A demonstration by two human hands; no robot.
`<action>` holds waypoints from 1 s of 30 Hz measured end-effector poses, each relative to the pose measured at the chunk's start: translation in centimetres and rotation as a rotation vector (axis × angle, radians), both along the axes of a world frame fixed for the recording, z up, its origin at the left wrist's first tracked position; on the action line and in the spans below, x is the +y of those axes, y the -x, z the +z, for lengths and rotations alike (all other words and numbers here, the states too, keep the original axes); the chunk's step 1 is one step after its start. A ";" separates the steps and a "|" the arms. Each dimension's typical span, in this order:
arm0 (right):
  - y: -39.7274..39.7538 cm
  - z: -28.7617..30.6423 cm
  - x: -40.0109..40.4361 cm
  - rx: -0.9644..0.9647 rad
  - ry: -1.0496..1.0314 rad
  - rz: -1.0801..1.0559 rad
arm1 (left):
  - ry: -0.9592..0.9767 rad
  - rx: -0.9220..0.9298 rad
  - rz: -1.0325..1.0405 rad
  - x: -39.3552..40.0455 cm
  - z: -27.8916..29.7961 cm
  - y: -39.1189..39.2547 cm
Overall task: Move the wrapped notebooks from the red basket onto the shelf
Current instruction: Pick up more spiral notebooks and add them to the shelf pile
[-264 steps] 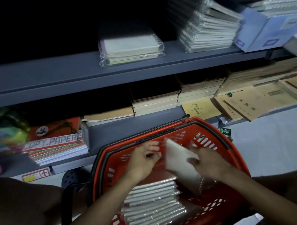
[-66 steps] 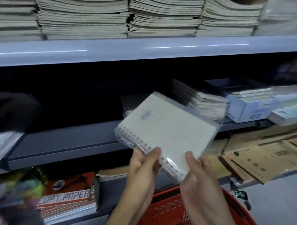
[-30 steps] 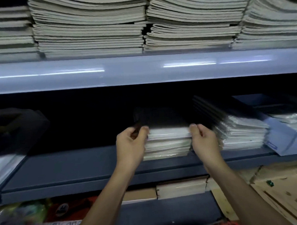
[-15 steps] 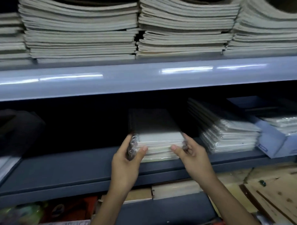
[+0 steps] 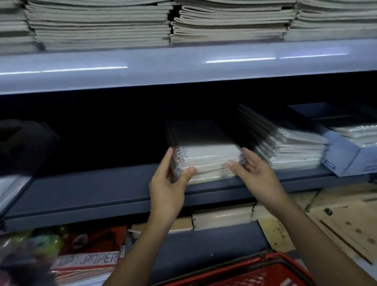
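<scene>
1. Wrapped notebooks point(image 5: 207, 161): small stack in clear film, flat on the dark shelf point(image 5: 95, 189), near its front edge. Spiral edge faces left, so the stack sits square w/ the pile next to it.
2. Left hand point(image 5: 166, 186): cups the stack's left (spiral) side; thumb bent across the front corner, other fingers point(image 5: 169, 153) up along the side. Curled round the stack, prob. to square it up, not lift it.
3. Right hand point(image 5: 251, 172): at the stack's right front corner, thumb on the front face, fingers fairly straight and loose along the side. Reads as a nudge/steady, no real clamp. Exact contact blurred.
4. Both hands flank the stack – likely aligning it after set-down, just before letting go.
5. Right of the stack: slanted pile of wrapped spiral pads point(image 5: 290, 150), just beside it, prob. same stock type. Further right, a light blue box point(image 5: 350, 156) w/ more wrapped pads.
6. Above the stack: lighter shelf board point(image 5: 180, 66) carrying thick piles of exercise books point(image 5: 98, 24).
7. Below the stack: red basket point(image 5: 241, 275), only rim + part of mesh showing; contents not in frame, so what's left can't be told.
8. Below-left: ream marked "PAPER" point(image 5: 87, 259).
</scene>
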State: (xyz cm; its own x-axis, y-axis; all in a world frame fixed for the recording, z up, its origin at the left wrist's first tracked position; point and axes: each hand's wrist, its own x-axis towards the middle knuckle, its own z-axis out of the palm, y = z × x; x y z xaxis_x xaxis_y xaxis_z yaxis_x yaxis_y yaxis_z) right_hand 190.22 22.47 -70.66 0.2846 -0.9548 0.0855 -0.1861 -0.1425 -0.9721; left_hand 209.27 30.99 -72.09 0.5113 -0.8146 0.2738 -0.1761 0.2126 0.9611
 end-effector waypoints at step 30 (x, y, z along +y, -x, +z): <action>17.7 -23.9 17.0 1.211 -0.340 0.023 | -0.616 0.025 -0.412 15.4 -20.7 14.4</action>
State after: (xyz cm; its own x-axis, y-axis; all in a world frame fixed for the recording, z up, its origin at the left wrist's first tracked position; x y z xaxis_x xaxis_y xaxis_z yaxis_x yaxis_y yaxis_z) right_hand 172.52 39.48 -94.55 0.0252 -0.8708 -0.4911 -0.9836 0.0661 -0.1677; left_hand 194.84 46.38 -92.84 0.1312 -0.9441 -0.3023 -0.1753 -0.3222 0.9303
